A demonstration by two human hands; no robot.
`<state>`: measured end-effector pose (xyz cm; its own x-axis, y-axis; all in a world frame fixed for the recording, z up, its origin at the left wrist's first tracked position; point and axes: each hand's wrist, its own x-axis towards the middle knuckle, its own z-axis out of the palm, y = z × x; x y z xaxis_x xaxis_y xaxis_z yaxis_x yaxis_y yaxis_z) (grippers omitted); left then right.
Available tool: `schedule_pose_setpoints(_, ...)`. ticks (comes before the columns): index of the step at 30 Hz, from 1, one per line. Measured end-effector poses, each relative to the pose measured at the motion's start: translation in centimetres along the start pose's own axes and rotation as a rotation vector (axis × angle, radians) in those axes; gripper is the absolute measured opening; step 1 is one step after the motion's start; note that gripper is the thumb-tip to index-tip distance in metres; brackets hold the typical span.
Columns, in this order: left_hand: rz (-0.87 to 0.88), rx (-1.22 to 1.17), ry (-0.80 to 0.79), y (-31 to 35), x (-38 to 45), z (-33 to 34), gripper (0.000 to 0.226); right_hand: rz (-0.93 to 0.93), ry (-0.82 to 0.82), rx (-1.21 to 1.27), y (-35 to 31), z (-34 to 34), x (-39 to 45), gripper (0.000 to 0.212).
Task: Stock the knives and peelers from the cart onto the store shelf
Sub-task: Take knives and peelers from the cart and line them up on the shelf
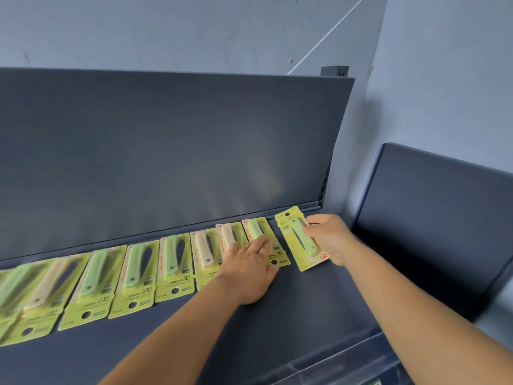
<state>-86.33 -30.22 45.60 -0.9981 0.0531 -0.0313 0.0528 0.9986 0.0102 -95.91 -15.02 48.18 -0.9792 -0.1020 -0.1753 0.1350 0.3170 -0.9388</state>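
Right hand grips knife pack; left hand flat, grip wide, pressing shelf row.

Bare dark shelf in front of the row of fruit knife packs, plenty of room to reach in there (back panel walls off everything behind the row), and at the row's right end the right hand blocks the corner
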Motion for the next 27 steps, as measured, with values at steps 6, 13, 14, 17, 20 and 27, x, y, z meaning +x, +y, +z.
schedule_pose_setpoints(6,-0.03,-0.219,0.206,0.4,0.3,-0.7,0.065,-0.013,-0.071,0.138,-1.4,0.1,0.2,0.043)
schedule_pose_setpoints(13,-0.265,-1.152,0.328,4.0,2.3,-4.0,0.063,-0.073,-0.172,0.514,-2.0,-1.0,-1.1,0.036)
schedule_pose_setpoints(14,-0.267,-1.16,0.32,3.8,2.3,-4.1,0.05,-0.121,-0.136,0.42,-1.9,-1.3,-1.2,0.039)
schedule_pose_setpoints(17,-0.252,-1.124,0.294,3.0,2.5,-4.4,0.028,-0.394,0.14,-0.227,-1.6,-3.2,-0.8,0.078)
schedule_pose_setpoints(20,-0.189,-1.143,0.292,2.2,3.1,-4.6,0.028,-0.751,0.074,-0.91,-1.6,-4.5,-1.2,0.098)
schedule_pose_setpoints(27,-0.303,-1.236,0.267,1.6,4.1,-4.6,0.047,-0.611,-0.15,-1.054,-1.4,-2.5,-1.3,0.086)
